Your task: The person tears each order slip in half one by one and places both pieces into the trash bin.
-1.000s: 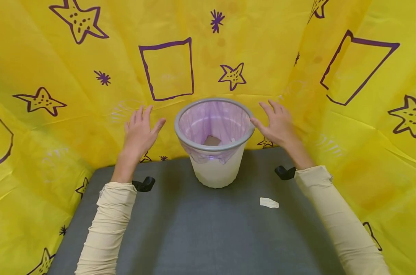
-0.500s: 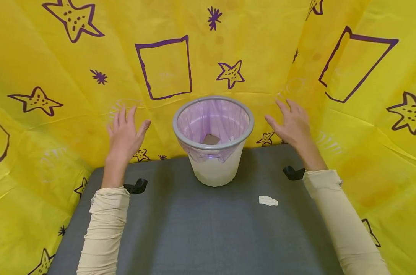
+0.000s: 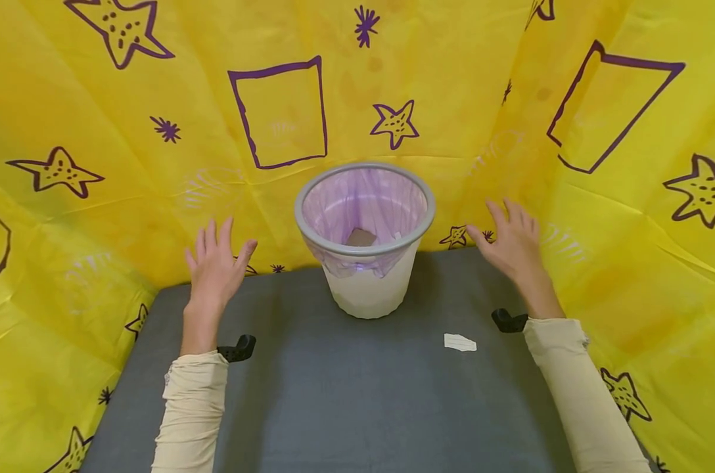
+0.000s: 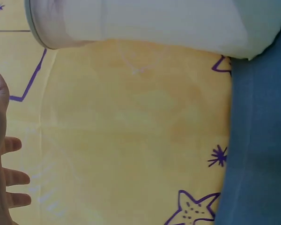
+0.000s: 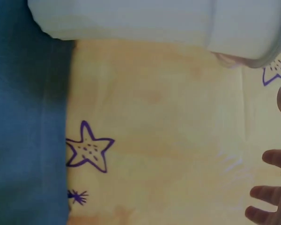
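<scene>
A white waste bin [image 3: 369,289] with a grey rim stands upright at the back of the table. Its purple bin liner [image 3: 340,203] is folded over the rim, and a brownish piece [image 3: 361,238] lies inside. My left hand [image 3: 214,269] is held up to the left of the bin, fingers spread, holding nothing. To the right of the bin, my right hand [image 3: 514,246] is raised too, with spread fingers and nothing in it. Both hands are apart from the bin. The wrist views show the bin's side [image 4: 154,23] and fingers [image 5: 267,193] at the frame edge.
A small white scrap of paper [image 3: 461,342] lies on the dark grey tabletop [image 3: 357,394], right of the middle. Yellow cloth [image 3: 452,66] printed with purple stars and shapes walls the table at the back and both sides. Black wrist mounts [image 3: 237,349] stick out from the cuffs.
Both hands first spread outward, the right one leaving the bin's rim, then sank lower and closer to the person. The bin and the scrap stay on the table.
</scene>
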Available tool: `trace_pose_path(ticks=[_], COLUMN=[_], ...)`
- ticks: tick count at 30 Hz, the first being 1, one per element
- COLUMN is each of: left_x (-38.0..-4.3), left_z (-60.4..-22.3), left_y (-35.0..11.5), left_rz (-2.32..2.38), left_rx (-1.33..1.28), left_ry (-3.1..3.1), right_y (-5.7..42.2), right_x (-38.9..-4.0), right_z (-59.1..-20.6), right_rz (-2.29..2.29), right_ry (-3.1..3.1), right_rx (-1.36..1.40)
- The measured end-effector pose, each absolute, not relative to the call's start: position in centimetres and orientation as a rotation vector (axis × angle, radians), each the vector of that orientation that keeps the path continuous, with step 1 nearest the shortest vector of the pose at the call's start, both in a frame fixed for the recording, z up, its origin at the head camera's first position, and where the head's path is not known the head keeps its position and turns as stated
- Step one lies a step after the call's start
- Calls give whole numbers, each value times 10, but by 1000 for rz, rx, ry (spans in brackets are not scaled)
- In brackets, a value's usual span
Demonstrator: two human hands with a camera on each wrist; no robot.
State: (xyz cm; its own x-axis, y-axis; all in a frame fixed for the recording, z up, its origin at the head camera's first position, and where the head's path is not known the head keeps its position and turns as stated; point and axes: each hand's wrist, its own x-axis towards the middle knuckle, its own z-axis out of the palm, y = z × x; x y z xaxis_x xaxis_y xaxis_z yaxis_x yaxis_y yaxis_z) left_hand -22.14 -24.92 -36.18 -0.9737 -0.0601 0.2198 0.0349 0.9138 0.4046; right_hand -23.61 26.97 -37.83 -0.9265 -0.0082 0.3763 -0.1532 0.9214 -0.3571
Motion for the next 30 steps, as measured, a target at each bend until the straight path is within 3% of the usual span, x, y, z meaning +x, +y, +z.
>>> trace_pose_path(ticks=[9,14,30], left_x=[-172,-157,-127], left_z=[-433,-468,-507], left_y=[-231,-216,-162], left_rz=[-671,-736,-761], left_rx=[171,215,197], left_ry=[-2776,-2838,-2929], right_y=[247,234,187], right_x=[-181,-171,-140], right_z=[-447,-472,-516], right_rz=[641,688,667], right_ry=[-2645,-2685,-2737], right_rx=[-14,-42,34])
